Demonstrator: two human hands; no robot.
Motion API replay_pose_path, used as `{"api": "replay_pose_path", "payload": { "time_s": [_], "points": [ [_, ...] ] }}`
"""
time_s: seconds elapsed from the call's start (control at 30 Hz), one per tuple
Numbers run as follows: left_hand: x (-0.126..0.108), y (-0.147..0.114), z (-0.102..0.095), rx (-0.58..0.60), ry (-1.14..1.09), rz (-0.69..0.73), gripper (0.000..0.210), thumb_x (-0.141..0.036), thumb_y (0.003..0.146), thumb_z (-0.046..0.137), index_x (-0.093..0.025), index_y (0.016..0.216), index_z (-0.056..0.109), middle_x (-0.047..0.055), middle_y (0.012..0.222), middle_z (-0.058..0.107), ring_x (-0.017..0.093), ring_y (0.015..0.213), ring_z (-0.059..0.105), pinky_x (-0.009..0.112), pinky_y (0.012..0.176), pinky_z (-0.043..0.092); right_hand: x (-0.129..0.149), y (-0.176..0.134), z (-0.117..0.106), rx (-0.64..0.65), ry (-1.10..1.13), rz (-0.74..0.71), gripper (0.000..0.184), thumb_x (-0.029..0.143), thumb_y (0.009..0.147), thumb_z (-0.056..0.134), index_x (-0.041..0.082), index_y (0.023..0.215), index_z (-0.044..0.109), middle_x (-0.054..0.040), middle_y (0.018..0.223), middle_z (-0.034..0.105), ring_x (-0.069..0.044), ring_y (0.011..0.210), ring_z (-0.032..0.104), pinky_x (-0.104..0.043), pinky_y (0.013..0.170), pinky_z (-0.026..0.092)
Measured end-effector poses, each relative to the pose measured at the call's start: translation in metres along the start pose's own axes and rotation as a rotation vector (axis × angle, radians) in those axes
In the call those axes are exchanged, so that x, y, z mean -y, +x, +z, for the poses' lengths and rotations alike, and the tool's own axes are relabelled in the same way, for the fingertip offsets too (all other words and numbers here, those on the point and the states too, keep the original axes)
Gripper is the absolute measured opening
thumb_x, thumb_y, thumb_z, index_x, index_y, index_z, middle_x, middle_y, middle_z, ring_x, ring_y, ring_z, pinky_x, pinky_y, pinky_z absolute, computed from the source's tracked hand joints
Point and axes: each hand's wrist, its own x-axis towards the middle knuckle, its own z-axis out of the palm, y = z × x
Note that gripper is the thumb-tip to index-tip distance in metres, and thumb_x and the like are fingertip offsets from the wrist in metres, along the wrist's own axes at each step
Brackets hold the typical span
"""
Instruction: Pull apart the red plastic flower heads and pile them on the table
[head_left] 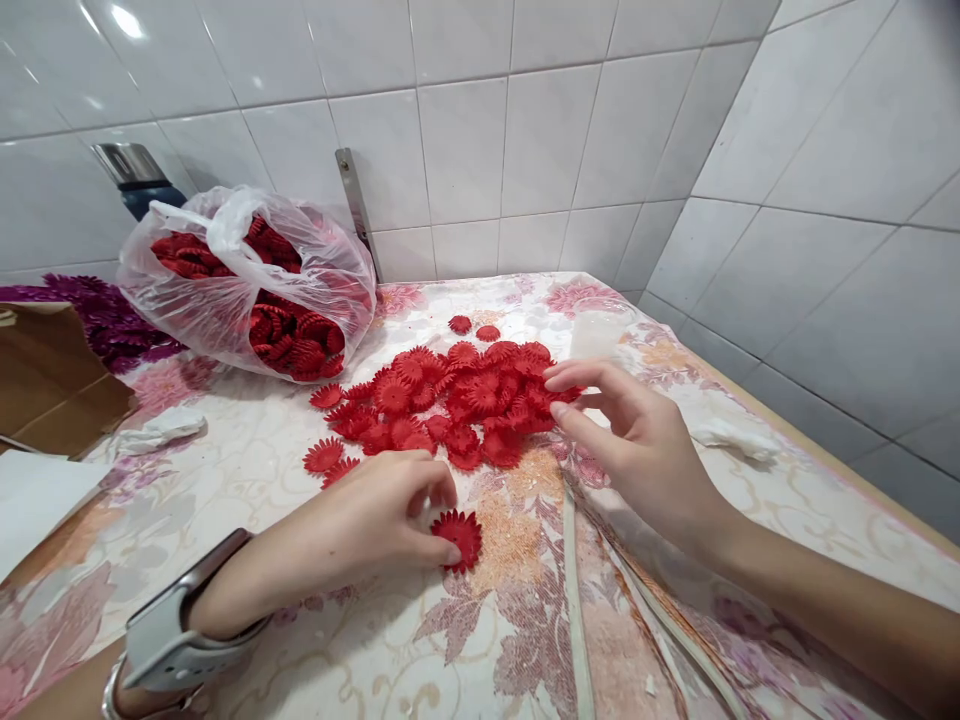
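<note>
My left hand [382, 520] pinches a single red scalloped flower piece [463, 538], its thumb lying on the near edge and the index finger curled above. Behind it spreads a loose heap of the same red flower pieces [480, 390], some overlapping, a few lying apart at the left and back. At the right end of the heap is my right hand [622, 430], its thumb and index finger apart and their tips at the outermost red pieces. Its other fingers are partly hidden behind the index finger.
A tied clear plastic bag [225, 250] of red flower pieces stands at the back left, with a bottle [139, 175] behind it. Purple flowers [105, 310] and a brown cardboard box [56, 370] are at the left. Thin strips [574, 610] run down the flowered tablecloth [360, 650]. Tiled walls border the table.
</note>
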Motion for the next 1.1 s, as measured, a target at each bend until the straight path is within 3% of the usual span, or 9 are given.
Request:
{"api": "replay_pose_path", "payload": {
  "time_s": [0.1,0.2,0.27,0.47,0.6,0.83,1.1],
  "points": [
    [0.002,0.000,0.008,0.021,-0.102,0.035,0.006,-0.015,0.066,0.062,-0.018,0.069,0.059,-0.004,0.067,0.059,0.013,0.061,0.054,0.021,0.055,0.036,0.001,-0.006,0.003,0.220,-0.028,-0.035,0.005,0.018,0.082,0.053,0.020,0.083,0.057,-0.0011,0.082,0.061,-0.014,0.075,0.055,-0.025,0.063,0.043],
    [-0.003,0.002,0.015,-0.050,-0.394,0.001,0.009,-0.013,0.067,0.061,-0.018,0.067,0.053,-0.005,0.064,0.057,0.013,0.061,0.055,0.022,0.056,0.039,0.003,-0.013,0.007,0.520,-0.038,0.039,0.007,0.024,0.078,0.060,0.018,0.081,0.058,0.0011,0.066,0.058,-0.011,0.057,0.051,-0.024,0.052,0.040],
    [-0.006,0.004,0.017,-0.087,-0.607,-0.022,0.013,-0.015,0.066,0.065,-0.018,0.067,0.053,-0.005,0.063,0.058,0.012,0.061,0.056,0.022,0.057,0.041,0.004,-0.015,0.010,0.607,-0.025,0.106,0.010,0.026,0.076,0.063,0.017,0.078,0.059,0.0015,0.062,0.057,-0.010,0.054,0.049,-0.023,0.048,0.037],
    [-0.008,0.005,0.015,-0.124,-0.964,-0.082,0.016,-0.017,0.064,0.075,-0.016,0.077,0.065,-0.006,0.061,0.062,0.006,0.056,0.055,0.016,0.054,0.041,0.005,-0.012,0.009,0.586,0.275,0.318,0.017,0.030,0.082,0.057,0.017,0.073,0.060,0.0026,0.058,0.055,-0.007,0.047,0.046,-0.019,0.042,0.032],
    [-0.007,0.004,0.014,-0.069,-1.096,-0.097,0.009,-0.017,0.066,0.075,-0.015,0.074,0.072,-0.004,0.062,0.067,0.005,0.054,0.057,0.014,0.055,0.044,0.001,-0.012,0.008,0.599,0.474,0.447,0.020,0.033,0.080,0.060,0.016,0.070,0.061,0.0017,0.055,0.057,-0.007,0.045,0.049,-0.019,0.044,0.038],
    [-0.007,0.002,0.013,0.010,-1.289,-0.135,0.013,-0.016,0.069,0.074,-0.016,0.082,0.076,0.002,0.069,0.073,0.007,0.060,0.064,0.016,0.064,0.050,0.002,-0.014,0.008,0.537,0.568,0.447,0.018,0.030,0.079,0.062,0.016,0.069,0.062,0.0016,0.058,0.055,-0.008,0.050,0.049,-0.018,0.044,0.039],
    [-0.009,0.002,0.013,0.003,-1.382,-0.129,0.012,-0.016,0.067,0.076,-0.016,0.079,0.076,0.000,0.067,0.072,0.009,0.064,0.066,0.018,0.068,0.052,0.009,-0.013,0.004,0.448,0.386,0.356,0.020,0.033,0.081,0.062,0.017,0.069,0.059,0.0050,0.056,0.048,-0.005,0.045,0.039,-0.018,0.041,0.029]
  ]
}}
